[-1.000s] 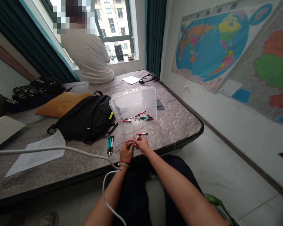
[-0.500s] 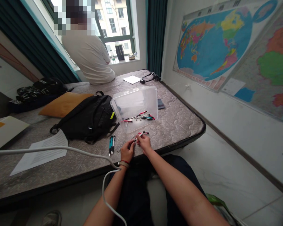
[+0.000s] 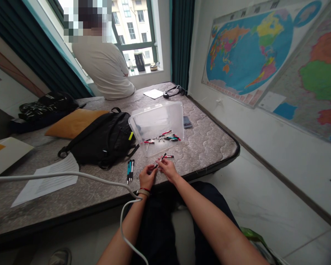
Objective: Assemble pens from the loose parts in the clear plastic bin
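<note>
Close together over the mattress's near edge, my left hand [image 3: 147,178] and my right hand [image 3: 167,169] are both closed on parts of one pen [image 3: 163,156]. Its dark end points up and away from me; the rest is partly covered by my fingers. A red pen [image 3: 169,156] lies just beyond my right hand. Left of my left hand, several teal, black and white pens [image 3: 130,170] lie side by side. Beyond my hands, a clear plastic box [image 3: 157,119] rests on its side, with several red, teal and black pens and pen parts [image 3: 171,138] in it.
A black backpack [image 3: 105,138], an orange cushion [image 3: 71,123] and a printed sheet [image 3: 49,180] lie on the mattress [image 3: 209,147] to the left. A white cable [image 3: 99,179] crosses in front of my left wrist. A person in a white shirt [image 3: 102,68] sits by the window.
The pen in my hands has tilted more steeply, its far end now raised. My right hand has shifted slightly left; the surroundings look the same.
</note>
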`<state>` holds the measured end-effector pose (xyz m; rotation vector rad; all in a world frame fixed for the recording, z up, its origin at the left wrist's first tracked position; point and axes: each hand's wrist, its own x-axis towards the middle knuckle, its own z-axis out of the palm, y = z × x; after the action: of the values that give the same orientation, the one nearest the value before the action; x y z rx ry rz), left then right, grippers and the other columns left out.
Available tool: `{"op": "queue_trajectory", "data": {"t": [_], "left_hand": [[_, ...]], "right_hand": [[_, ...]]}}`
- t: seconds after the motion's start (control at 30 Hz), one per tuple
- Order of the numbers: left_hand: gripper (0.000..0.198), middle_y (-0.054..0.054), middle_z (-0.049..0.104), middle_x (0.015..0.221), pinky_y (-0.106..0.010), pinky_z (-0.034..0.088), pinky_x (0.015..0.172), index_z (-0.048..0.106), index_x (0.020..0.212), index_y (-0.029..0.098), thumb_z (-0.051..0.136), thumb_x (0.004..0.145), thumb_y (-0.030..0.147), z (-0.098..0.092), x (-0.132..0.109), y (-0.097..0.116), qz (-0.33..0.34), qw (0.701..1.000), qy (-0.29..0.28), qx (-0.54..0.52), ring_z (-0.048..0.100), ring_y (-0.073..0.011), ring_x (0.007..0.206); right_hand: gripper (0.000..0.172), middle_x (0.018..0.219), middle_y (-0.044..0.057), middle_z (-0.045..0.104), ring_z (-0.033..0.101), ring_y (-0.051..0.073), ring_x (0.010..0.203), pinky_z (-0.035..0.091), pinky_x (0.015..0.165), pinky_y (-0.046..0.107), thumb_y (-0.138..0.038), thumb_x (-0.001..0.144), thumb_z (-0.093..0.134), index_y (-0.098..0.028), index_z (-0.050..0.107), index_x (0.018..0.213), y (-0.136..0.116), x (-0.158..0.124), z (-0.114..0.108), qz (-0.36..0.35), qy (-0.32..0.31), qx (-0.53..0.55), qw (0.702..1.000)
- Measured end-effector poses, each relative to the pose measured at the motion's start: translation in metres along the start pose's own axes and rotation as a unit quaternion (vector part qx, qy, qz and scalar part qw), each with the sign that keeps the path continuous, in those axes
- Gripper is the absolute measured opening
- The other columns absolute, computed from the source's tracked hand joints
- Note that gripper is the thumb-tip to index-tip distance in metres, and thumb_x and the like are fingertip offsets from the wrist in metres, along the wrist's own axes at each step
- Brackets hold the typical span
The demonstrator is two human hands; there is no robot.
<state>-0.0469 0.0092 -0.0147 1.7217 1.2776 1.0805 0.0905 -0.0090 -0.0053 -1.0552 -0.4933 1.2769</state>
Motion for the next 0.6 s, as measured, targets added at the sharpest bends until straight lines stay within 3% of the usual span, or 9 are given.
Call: {"op": "queue_trajectory", "data": {"t": [0.07,0.23,0.33,0.4,0.5,0.6], "left_hand": [[0.029,-0.007,0.074,0.094,-0.035,0.056,0.080,0.069,0.095,0.020,0.070,0.077,0.043,-0.0006,0.0004,0.0010,0.002,1.000,-0.004,-0.001,0.070,-0.0196,0.085],[0.031,-0.007,0.074,0.091,-0.034,0.056,0.078,0.069,0.092,0.019,0.071,0.075,0.045,-0.0006,0.0007,0.0019,-0.002,1.000,-0.007,-0.008,0.070,-0.0189,0.082],[0.032,-0.006,0.074,0.089,-0.033,0.056,0.076,0.069,0.091,0.019,0.070,0.076,0.048,-0.0002,0.0005,0.0017,0.001,1.000,-0.011,0.000,0.069,-0.0180,0.079],[0.034,-0.006,0.074,0.088,-0.033,0.056,0.075,0.070,0.091,0.019,0.070,0.076,0.049,-0.0002,0.0003,0.0017,0.003,1.000,-0.014,0.005,0.069,-0.0181,0.079],[0.035,-0.006,0.074,0.089,-0.033,0.056,0.076,0.070,0.091,0.019,0.071,0.075,0.049,-0.0005,0.0002,0.0022,0.003,1.000,-0.015,0.002,0.069,-0.0186,0.079],[0.034,-0.006,0.074,0.088,-0.033,0.056,0.075,0.070,0.091,0.019,0.070,0.076,0.049,-0.0015,0.0003,0.0040,-0.002,1.000,-0.012,0.002,0.069,-0.0185,0.078]], "right_hand": [[0.046,0.089,0.006,0.072,0.063,0.012,0.066,0.046,0.055,0.021,-0.044,0.058,0.085,-0.016,0.069,0.091,-0.0028,-0.0021,0.0007,0.011,-0.018,0.007,1.000],[0.043,0.067,0.000,0.066,0.057,0.010,0.054,0.041,0.049,0.020,-0.043,0.057,0.086,-0.016,0.066,0.083,-0.0029,-0.0020,0.0002,-0.005,0.014,-0.024,1.000],[0.048,0.080,0.003,0.071,0.063,0.012,0.061,0.045,0.052,0.021,-0.043,0.059,0.085,-0.017,0.068,0.095,-0.0020,-0.0014,-0.0016,0.013,-0.030,-0.011,0.999],[0.046,0.078,0.004,0.071,0.063,0.012,0.061,0.045,0.053,0.021,-0.044,0.061,0.084,-0.015,0.069,0.094,-0.0012,-0.0011,-0.0018,0.017,-0.044,-0.014,0.999],[0.040,0.062,0.000,0.066,0.057,0.009,0.050,0.042,0.048,0.020,-0.046,0.061,0.083,-0.014,0.067,0.079,0.0002,-0.0008,0.0000,-0.008,-0.003,-0.054,0.999],[0.041,0.067,0.001,0.068,0.058,0.010,0.052,0.043,0.049,0.020,-0.047,0.060,0.083,-0.015,0.067,0.081,-0.0007,-0.0016,0.0013,-0.004,-0.003,-0.058,0.998]]}}
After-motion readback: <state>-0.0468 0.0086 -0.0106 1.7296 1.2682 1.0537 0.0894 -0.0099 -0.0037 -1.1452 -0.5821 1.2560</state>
